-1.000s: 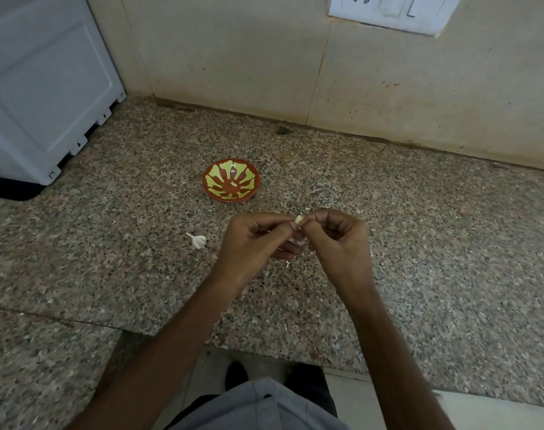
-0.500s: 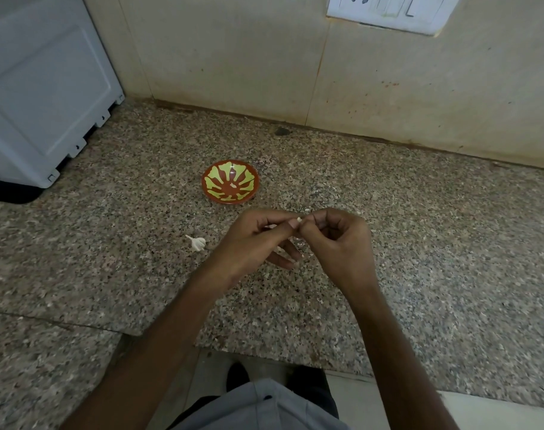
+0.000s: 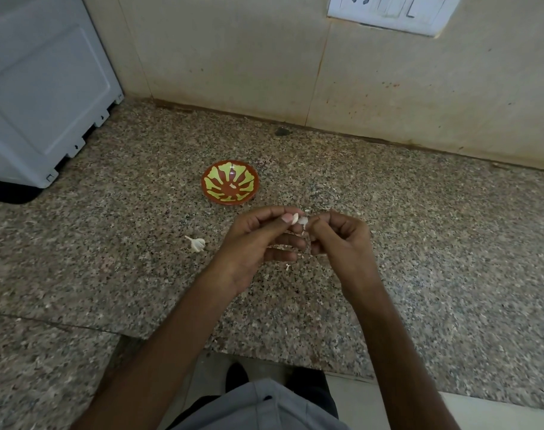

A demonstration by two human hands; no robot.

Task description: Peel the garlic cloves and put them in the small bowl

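Head view, looking down at the table (image 3: 419,231).

- Garlic clove (image 3: 294,218): held in the air above the table, between the two hands, at the fingertips of both. It is just nearer the viewer than the small bowl (image 3: 230,182) and a little right of it, not touching it.
- Left hand (image 3: 258,243): thumb and forefinger are pressed together on the clove and pinch it at its left side. The other fingers lie loosely straight beneath, pointing right.
- Right hand (image 3: 342,240): fingers curled in, with the tips of thumb and forefinger pinching a bit of papery skin (image 3: 303,221) that sits against the clove's right side. Whether the skin is attached to the clove or free, I cannot tell.
- Clove axis: the pale oval stands with its long axis running roughly away from the viewer, toward the wall (image 3: 264,57), leaning slightly. Which end is the tip is too small to tell.
- Small bowl: red-brown with a yellow-green pattern, upright on the table. A pale fleck lies inside near the middle.
- Garlic bulb remnant (image 3: 197,243): on the table left of the left hand, apart from it, stalk pointing up-left.
- A scrap of skin (image 3: 287,267) lies on the table under the hands.
- White appliance (image 3: 41,88) at far left; switch plate (image 3: 388,10) on the wall.
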